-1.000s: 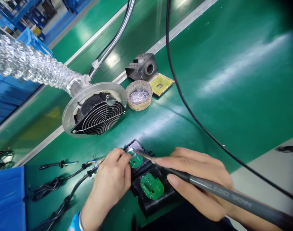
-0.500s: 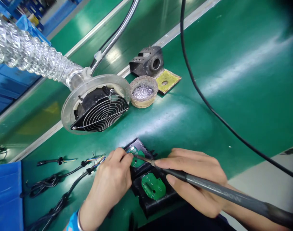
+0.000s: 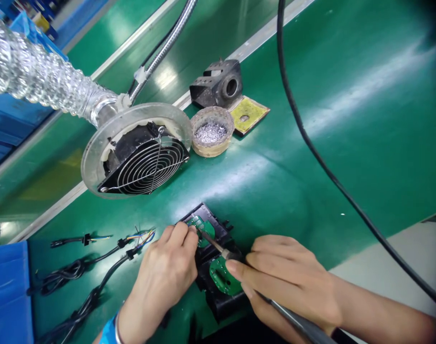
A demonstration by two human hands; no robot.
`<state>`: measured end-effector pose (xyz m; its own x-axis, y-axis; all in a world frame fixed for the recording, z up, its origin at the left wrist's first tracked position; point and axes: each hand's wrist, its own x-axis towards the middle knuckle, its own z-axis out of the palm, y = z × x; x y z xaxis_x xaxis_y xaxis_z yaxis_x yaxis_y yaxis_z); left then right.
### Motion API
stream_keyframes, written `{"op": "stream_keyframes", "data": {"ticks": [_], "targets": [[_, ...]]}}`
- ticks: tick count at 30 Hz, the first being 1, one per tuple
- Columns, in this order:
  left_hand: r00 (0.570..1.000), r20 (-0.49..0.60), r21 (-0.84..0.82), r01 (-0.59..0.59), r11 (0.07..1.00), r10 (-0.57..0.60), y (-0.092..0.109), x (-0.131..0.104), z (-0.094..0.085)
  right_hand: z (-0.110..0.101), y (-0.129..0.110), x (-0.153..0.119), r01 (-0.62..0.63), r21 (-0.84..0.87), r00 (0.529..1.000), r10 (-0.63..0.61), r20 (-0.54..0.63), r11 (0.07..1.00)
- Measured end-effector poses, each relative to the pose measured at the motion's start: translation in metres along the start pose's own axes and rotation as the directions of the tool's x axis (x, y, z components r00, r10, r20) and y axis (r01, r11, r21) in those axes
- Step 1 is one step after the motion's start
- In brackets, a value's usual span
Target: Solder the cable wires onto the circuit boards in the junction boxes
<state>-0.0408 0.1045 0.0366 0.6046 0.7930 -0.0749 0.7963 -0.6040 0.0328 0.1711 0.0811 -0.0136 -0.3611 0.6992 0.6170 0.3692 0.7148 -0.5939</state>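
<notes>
My right hand [image 3: 289, 279] grips a soldering iron [image 3: 293, 317] like a pen, its tip touching or just above the upper green circuit board [image 3: 208, 230]. Close to that tip, the fingers of my left hand [image 3: 168, 267] are pinched together at the board's left edge. Whatever they hold is hidden behind them. This board sits in a black plastic housing [image 3: 223, 231]. Nearer to me, a second green circuit board [image 3: 220, 274] lies in another black housing [image 3: 218, 306], partly covered by my right hand.
A fume extractor fan [image 3: 149, 167] on a foil duct [image 3: 53, 79] stands at left. Behind are a bowl of solder bits [image 3: 212, 148], a yellow sponge [image 3: 252, 114] and an iron stand [image 3: 218, 88]. Cables [image 3: 92, 298] and a blue bin [image 3: 8, 291] lie left; a black cord [image 3: 311, 148] hangs right.
The soldering iron has swung to a steeper angle, its handle end moving left and toward me. My right hand has turned with it and shifted slightly down. The left hand stays at the upper board.
</notes>
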Motion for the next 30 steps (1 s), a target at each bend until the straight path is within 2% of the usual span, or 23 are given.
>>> {"op": "stream_keyframes", "data": {"ticks": [3,9,14,18,21,23,26,30], "targets": [[1.0,-0.001,0.001,-0.002,1.0,0.002,0.0,-0.001,0.0,-0.002,0.0,0.001,0.008,0.032,1.0,-0.008,0.007,0.999],[1.0,-0.027,0.022,-0.004,1.0,0.005,-0.001,0.0,0.002,-0.007,-0.003,0.007,-0.11,0.039,0.992,0.112,-0.051,0.993],[0.999,-0.05,0.003,0.001,1.0,0.0,0.0,0.001,0.003,-0.001,-0.002,0.002,-0.112,0.042,0.991,0.115,-0.074,0.993],[0.998,-0.064,-0.004,0.004,1.0,-0.004,0.0,0.0,0.003,0.002,0.002,0.0,-0.059,0.032,0.996,0.061,-0.061,0.998],[0.998,-0.066,-0.003,0.005,1.0,-0.005,0.0,0.0,0.004,0.002,0.005,0.002,0.078,-0.008,0.995,-0.078,-0.069,0.997],[0.998,-0.067,-0.003,0.005,1.0,-0.005,0.0,0.0,0.004,0.002,0.006,0.002,0.159,-0.047,0.987,-0.161,-0.031,0.986],[0.998,-0.056,0.002,0.008,1.0,-0.008,0.0,0.0,0.003,0.0,0.005,0.0,0.159,-0.065,0.987,-0.158,0.03,0.985],[0.999,-0.037,0.034,0.01,0.999,-0.009,0.001,-0.001,0.003,-0.004,0.0,-0.005,0.063,-0.036,0.996,-0.065,-0.059,0.997]]}}
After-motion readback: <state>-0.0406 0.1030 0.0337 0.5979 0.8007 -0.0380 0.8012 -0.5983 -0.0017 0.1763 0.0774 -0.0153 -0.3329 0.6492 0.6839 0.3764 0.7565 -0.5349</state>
